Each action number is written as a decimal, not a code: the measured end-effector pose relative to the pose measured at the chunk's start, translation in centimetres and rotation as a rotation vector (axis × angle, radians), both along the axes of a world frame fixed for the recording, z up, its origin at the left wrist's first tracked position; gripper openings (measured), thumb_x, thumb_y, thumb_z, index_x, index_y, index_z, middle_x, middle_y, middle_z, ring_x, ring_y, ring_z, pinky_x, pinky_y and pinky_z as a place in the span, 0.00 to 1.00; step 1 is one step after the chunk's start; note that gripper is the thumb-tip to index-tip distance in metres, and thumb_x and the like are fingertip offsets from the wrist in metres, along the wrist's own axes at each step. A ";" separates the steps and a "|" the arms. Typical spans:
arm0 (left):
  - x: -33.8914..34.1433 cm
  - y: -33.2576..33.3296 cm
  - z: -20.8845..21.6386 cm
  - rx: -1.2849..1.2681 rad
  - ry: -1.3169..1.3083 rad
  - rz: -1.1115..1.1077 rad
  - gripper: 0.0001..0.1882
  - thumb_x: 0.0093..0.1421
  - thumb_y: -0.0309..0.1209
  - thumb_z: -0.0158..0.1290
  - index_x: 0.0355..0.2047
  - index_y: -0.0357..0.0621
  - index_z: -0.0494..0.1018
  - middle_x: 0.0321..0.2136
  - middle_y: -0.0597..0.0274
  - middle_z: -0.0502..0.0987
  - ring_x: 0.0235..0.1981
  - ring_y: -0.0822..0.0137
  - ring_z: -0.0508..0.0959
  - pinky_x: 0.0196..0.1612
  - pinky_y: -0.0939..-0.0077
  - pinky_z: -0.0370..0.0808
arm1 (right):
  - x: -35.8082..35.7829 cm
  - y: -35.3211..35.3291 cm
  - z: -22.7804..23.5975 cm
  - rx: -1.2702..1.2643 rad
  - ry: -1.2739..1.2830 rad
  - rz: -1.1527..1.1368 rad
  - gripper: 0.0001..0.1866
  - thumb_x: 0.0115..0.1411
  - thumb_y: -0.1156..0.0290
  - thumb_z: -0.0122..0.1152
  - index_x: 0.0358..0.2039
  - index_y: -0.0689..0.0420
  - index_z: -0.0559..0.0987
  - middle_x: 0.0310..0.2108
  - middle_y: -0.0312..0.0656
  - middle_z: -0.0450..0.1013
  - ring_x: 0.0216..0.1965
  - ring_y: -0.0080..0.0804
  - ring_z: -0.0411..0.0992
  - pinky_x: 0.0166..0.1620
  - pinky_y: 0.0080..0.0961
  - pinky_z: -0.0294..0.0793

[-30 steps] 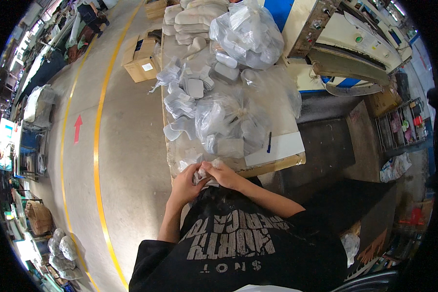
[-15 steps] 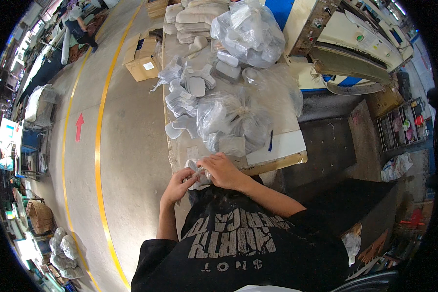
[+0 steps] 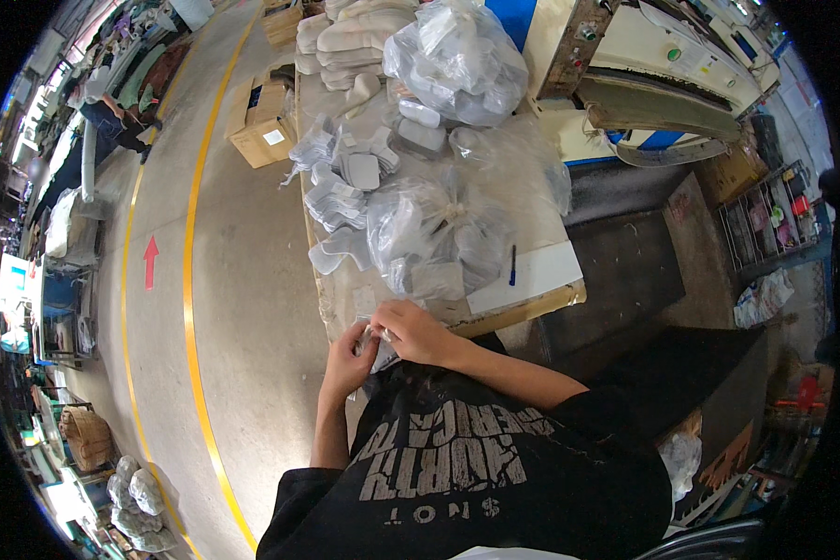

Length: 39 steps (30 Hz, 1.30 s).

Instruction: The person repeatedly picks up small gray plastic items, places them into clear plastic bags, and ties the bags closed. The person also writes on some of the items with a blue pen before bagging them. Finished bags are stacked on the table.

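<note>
At the near left corner of the table (image 3: 339,308), my left hand (image 3: 348,364) and my right hand (image 3: 411,332) meet, fingers pinched on a crumpled clear plastic bag (image 3: 383,358). Most of that bag is hidden behind my fingers, and what is inside it I cannot make out. Just beyond my hands lies a knotted clear bag of grey pieces (image 3: 415,238). Flat, curved grey pieces (image 3: 336,198) are piled loose to its left. A blue pen (image 3: 512,265) rests on a white sheet (image 3: 537,280) to the right of my hands.
A bulging plastic bag (image 3: 457,61) and stacked beige pads (image 3: 359,39) occupy the table's far end. Left of the table, an open cardboard box (image 3: 259,135) stands on the floor. A machine (image 3: 663,84) is at the far right. Another person (image 3: 112,117) is across the aisle.
My hands have drawn closer together on the plastic bag, and less of it shows. The whole view has shifted slightly. The other person across the aisle has moved.
</note>
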State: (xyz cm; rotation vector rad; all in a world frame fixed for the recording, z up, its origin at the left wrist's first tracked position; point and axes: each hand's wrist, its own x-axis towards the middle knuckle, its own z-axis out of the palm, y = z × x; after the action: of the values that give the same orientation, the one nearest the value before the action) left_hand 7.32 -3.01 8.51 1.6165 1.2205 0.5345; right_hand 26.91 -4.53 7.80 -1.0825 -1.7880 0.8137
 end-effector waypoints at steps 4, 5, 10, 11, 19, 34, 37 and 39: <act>0.1 -0.3 -0.8 0.084 0.181 0.131 0.10 0.60 0.33 0.61 0.40 0.43 0.80 0.33 0.49 0.83 0.35 0.51 0.84 0.40 0.62 0.78 | 0.5 -0.3 -0.1 0.120 -0.165 0.021 0.11 0.52 0.77 0.65 0.35 0.54 0.74 0.36 0.43 0.74 0.44 0.48 0.74 0.49 0.43 0.70; 0.3 -0.4 -1.1 0.138 0.202 0.167 0.10 0.58 0.34 0.61 0.38 0.43 0.79 0.32 0.49 0.82 0.34 0.49 0.84 0.38 0.62 0.77 | 0.6 -0.4 -0.1 0.133 -0.181 0.017 0.11 0.52 0.77 0.66 0.35 0.54 0.74 0.36 0.42 0.74 0.44 0.47 0.75 0.49 0.43 0.70; 1.0 -0.9 -2.8 0.273 0.296 0.286 0.11 0.53 0.33 0.63 0.33 0.41 0.77 0.26 0.47 0.78 0.30 0.43 0.80 0.34 0.59 0.75 | 0.6 -0.7 0.0 0.135 -0.221 0.043 0.14 0.51 0.75 0.68 0.38 0.53 0.74 0.37 0.40 0.74 0.44 0.43 0.75 0.49 0.41 0.70; 1.1 -0.9 -3.1 0.288 0.292 0.290 0.11 0.53 0.32 0.63 0.33 0.41 0.77 0.26 0.47 0.77 0.30 0.44 0.80 0.34 0.59 0.75 | 0.6 -0.7 0.0 0.134 -0.223 0.045 0.15 0.51 0.74 0.68 0.38 0.52 0.74 0.37 0.39 0.74 0.44 0.42 0.75 0.49 0.41 0.70; 1.4 -0.6 -2.4 0.074 -0.018 0.299 0.13 0.57 0.20 0.53 0.42 0.36 0.80 0.34 0.55 0.83 0.39 0.63 0.82 0.46 0.68 0.76 | 0.7 -0.4 -0.4 0.183 -0.165 0.026 0.15 0.51 0.75 0.69 0.39 0.52 0.74 0.36 0.38 0.74 0.44 0.42 0.75 0.49 0.40 0.70; -2.2 -0.2 0.3 0.021 0.060 -0.010 0.10 0.62 0.31 0.61 0.40 0.39 0.79 0.31 0.62 0.80 0.32 0.69 0.77 0.37 0.73 0.72 | 1.2 -0.4 -0.8 -0.021 -0.007 0.006 0.14 0.50 0.79 0.65 0.38 0.52 0.76 0.34 0.39 0.76 0.44 0.44 0.74 0.50 0.43 0.69; -2.4 0.1 0.7 -0.072 -0.124 -0.041 0.12 0.66 0.34 0.60 0.43 0.39 0.79 0.30 0.66 0.77 0.32 0.74 0.72 0.36 0.76 0.69 | 1.6 -0.3 -0.4 0.043 -0.068 0.000 0.14 0.49 0.80 0.65 0.37 0.53 0.76 0.35 0.38 0.76 0.45 0.44 0.74 0.50 0.43 0.69; -2.4 0.4 0.7 -0.049 -0.118 -0.090 0.12 0.67 0.35 0.59 0.44 0.40 0.79 0.31 0.67 0.77 0.33 0.74 0.72 0.36 0.76 0.69 | 1.8 -0.4 -0.2 0.112 -0.108 -0.024 0.14 0.48 0.82 0.65 0.36 0.54 0.76 0.35 0.38 0.76 0.46 0.45 0.73 0.49 0.42 0.70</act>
State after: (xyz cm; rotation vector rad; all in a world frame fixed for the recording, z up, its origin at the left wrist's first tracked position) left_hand 4.96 -2.64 9.18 1.5688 1.0607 0.5316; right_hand 28.69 -4.97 7.58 -1.0898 -1.8828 0.6430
